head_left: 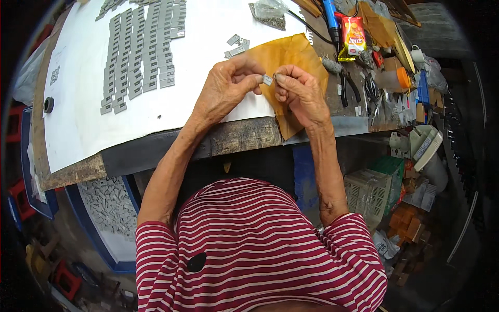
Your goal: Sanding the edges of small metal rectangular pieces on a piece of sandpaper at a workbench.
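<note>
Between thumb and fingertips, my left hand (pixel 228 83) pinches a small grey rectangular part (pixel 267 79) above the table's front edge. My right hand (pixel 301 93) is closed in a pinch just to the right of it, its fingertips close to the part. Whatever those fingers hold is too small to make out. Under both hands lies a sheet of brown paper (pixel 306 57), hanging over the edge. A few loose grey parts (pixel 238 46) rest on the white sheet (pixel 202 78) beyond my left hand. Farther left, many similar parts (pixel 148 47) lie in long rows.
Pliers (pixel 352 86), a red and yellow packet (pixel 352 36) and a blue-handled tool (pixel 331 18) crowd the table's right side. A plastic bag of small pieces (pixel 268 14) lies at the back. Below left, a blue-rimmed tray (pixel 122 266) holds many grey parts. A black ring (pixel 49 105) sits far left.
</note>
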Demonstrator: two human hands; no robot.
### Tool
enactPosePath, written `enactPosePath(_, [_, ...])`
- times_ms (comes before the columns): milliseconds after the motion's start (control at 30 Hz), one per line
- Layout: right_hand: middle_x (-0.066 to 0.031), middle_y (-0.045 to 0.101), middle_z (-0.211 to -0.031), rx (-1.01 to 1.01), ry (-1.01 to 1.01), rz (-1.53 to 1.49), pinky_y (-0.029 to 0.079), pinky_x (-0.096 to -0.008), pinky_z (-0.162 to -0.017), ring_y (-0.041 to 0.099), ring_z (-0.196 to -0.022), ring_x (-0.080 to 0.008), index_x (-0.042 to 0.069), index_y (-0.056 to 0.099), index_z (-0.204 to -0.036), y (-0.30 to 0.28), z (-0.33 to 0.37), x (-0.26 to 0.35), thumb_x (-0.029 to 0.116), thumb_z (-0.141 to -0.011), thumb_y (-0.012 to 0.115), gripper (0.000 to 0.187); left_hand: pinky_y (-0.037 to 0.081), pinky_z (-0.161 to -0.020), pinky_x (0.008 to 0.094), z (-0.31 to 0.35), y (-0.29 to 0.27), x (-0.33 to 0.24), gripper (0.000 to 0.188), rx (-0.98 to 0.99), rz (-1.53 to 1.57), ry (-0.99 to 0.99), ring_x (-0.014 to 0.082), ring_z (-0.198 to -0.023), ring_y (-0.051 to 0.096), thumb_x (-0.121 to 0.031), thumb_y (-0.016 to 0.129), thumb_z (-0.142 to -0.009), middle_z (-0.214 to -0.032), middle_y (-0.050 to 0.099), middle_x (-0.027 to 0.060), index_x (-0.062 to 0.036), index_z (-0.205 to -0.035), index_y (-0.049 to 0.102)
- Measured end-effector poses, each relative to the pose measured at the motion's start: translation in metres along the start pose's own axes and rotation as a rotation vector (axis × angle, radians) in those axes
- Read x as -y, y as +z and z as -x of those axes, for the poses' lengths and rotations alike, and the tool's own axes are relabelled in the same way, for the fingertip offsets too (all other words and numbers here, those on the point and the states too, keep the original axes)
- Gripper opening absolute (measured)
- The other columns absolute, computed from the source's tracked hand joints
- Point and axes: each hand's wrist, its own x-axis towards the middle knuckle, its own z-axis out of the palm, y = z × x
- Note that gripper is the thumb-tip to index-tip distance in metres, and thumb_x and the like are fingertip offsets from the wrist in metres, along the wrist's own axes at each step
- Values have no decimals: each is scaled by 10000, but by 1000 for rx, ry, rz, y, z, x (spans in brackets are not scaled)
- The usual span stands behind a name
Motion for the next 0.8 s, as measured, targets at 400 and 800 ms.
enactPosePath(400, [-5,550,-642,-107,-82,249,390,-170,-478,487,-523,-55,-10,569,-873,10,5,-1,70,-777,622,137,499,-582,208,-1,3,7,174,-51,45,-16,100,-630,607,-40,550,-816,-730,620,91,67,-949,580])
enactPosePath(800, [-1,542,-624,-141,-59,270,373,-165,-466,467,-503,-47,-7,563,-843,11,7,-7,58,-775,615,107,497,-568,206,-1,5,16,168,-50,68,-52,114,-616,618,-21,560,-799,-713,627,98,82,-930,581])
